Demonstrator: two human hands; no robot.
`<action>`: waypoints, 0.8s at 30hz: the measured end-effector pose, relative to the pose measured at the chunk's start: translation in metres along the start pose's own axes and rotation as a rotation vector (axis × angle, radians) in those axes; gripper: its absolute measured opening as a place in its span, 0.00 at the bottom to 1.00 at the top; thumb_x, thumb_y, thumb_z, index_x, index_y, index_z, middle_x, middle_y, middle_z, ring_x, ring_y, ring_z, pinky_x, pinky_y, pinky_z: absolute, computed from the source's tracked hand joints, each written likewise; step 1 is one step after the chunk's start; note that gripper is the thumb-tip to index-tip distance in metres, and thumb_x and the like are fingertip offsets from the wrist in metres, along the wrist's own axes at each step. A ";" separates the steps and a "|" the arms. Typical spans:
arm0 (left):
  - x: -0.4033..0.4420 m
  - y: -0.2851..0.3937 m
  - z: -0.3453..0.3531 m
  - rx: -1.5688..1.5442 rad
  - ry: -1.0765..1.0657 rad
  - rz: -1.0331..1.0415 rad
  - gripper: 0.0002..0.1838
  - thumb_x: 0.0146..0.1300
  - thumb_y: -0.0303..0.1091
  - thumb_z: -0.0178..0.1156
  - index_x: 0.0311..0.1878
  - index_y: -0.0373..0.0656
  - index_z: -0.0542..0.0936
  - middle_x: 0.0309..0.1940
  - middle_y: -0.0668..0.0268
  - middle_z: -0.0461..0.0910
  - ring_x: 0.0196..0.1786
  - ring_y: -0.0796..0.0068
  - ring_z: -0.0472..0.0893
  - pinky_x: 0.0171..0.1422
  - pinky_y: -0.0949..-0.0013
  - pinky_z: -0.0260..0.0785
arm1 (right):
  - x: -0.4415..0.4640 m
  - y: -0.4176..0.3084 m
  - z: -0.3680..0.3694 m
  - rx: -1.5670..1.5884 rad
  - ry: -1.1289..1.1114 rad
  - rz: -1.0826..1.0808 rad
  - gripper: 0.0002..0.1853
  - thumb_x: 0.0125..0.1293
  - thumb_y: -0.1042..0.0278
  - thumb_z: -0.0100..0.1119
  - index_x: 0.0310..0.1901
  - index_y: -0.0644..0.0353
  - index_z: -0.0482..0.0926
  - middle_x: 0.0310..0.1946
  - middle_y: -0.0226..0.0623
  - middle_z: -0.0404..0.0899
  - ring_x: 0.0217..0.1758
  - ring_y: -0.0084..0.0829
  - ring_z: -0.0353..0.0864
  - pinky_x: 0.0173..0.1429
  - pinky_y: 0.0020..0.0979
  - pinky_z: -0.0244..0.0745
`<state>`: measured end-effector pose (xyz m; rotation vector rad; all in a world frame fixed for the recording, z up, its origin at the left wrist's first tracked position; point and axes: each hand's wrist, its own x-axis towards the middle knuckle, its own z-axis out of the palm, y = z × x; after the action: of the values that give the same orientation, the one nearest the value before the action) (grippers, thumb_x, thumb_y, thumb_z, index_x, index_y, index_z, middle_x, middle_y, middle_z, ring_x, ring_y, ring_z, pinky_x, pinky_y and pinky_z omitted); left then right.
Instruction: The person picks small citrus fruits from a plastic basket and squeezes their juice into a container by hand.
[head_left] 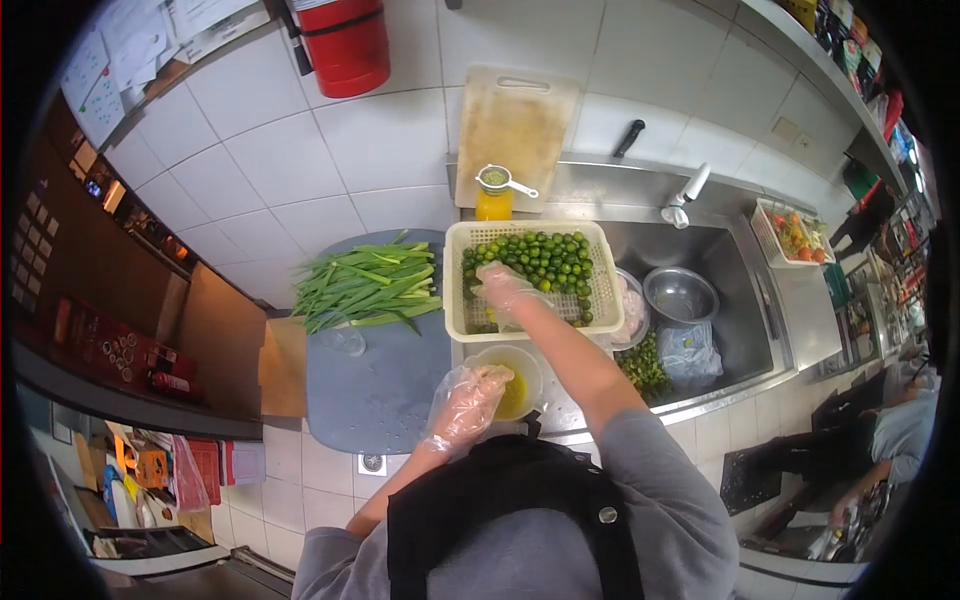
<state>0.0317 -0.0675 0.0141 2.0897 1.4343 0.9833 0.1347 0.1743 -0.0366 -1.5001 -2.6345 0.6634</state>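
My left hand (pixel 470 400), in a clear plastic glove, is at the left rim of a bowl (pixel 535 362) with yellow-green juice (pixel 512 396) in it. Its fingers are curled together over the bowl's edge; whatever they hold is hidden. My right hand (pixel 503 287), also gloved, reaches into a cream plastic basket (pixel 530 331). Its fingers are bunched at the left of the small green limes (pixel 545 257), and I cannot make out anything in them. Behind the basket, a white-handled strainer (pixel 494 179) rests on a container of orange-yellow liquid (pixel 493 206).
Long green leaves (pixel 370 285) lie on a grey board (pixel 375 385) at left. In the sink (pixel 735 255) are a metal bowl (pixel 681 296), a plastic bag (pixel 690 355) and chopped greens (pixel 645 367). A cutting board (pixel 515 125) leans on the wall. Another person (pixel 895 440) is at right.
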 end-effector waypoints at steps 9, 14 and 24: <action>0.000 -0.006 -0.015 -0.018 0.277 -0.107 0.15 0.67 0.29 0.59 0.56 0.43 0.81 0.52 0.53 0.80 0.54 0.50 0.77 0.61 0.55 0.69 | -0.022 0.017 -0.009 0.585 -0.161 -0.007 0.21 0.67 0.50 0.60 0.52 0.59 0.81 0.38 0.45 0.85 0.41 0.37 0.84 0.52 0.35 0.77; 0.020 -0.005 -0.005 -0.030 0.410 -0.095 0.16 0.66 0.30 0.61 0.57 0.43 0.80 0.53 0.53 0.78 0.54 0.50 0.78 0.62 0.54 0.69 | -0.143 -0.033 -0.064 1.033 -0.218 0.107 0.28 0.66 0.47 0.65 0.54 0.67 0.79 0.38 0.30 0.83 0.39 0.21 0.80 0.44 0.25 0.76; 0.008 -0.014 0.018 -0.039 0.066 -0.061 0.16 0.65 0.29 0.60 0.55 0.39 0.78 0.49 0.52 0.79 0.51 0.47 0.78 0.56 0.55 0.72 | -0.194 -0.029 0.015 1.072 -0.073 0.225 0.25 0.70 0.44 0.58 0.47 0.62 0.80 0.35 0.38 0.83 0.33 0.27 0.82 0.41 0.29 0.77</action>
<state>0.0381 -0.0535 -0.0047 1.9910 1.4905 1.0561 0.2110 -0.0043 -0.0052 -1.3511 -1.5687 1.7608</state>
